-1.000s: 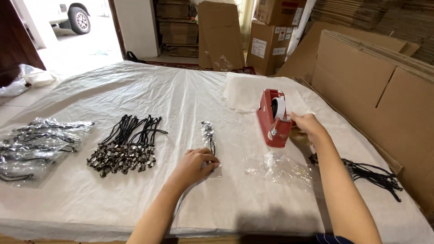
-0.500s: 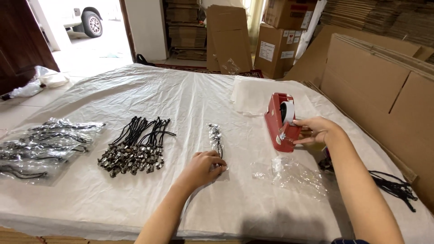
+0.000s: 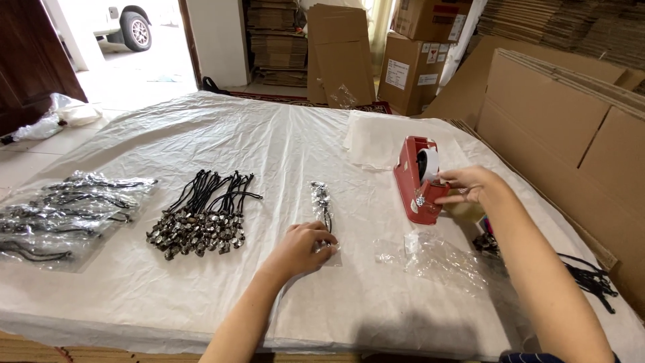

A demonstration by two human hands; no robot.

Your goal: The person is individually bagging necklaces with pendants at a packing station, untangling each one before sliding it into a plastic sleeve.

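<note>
Left hand (image 3: 302, 247) presses flat, fingers together, on bagged cord (image 3: 324, 210); right hand (image 3: 467, 185) pinches, probably tape, at red dispenser (image 3: 418, 180) right of cord.

Bare sheet lies open between the pendant pile (image 3: 201, 218) and red tape dispenser (image 3: 420, 178); crumpled bags (image 3: 440, 259) clutter the right.

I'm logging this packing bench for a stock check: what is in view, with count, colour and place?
Red tape dispenser: one, red, table right of centre.
Small clear bag holding a black cord pendant: one, table centre.
Loose pile of black cord pendants: one pile, left of centre.
Filled clear bags of pendants: a heap, far left edge.
Empty clear plastic bags: a few, below the dispenser.
White plastic table cover: one.
Brown cardboard boxes: several, behind and right.
Left hand: on the small bag.
Right hand: fingers at the dispenser.
</note>
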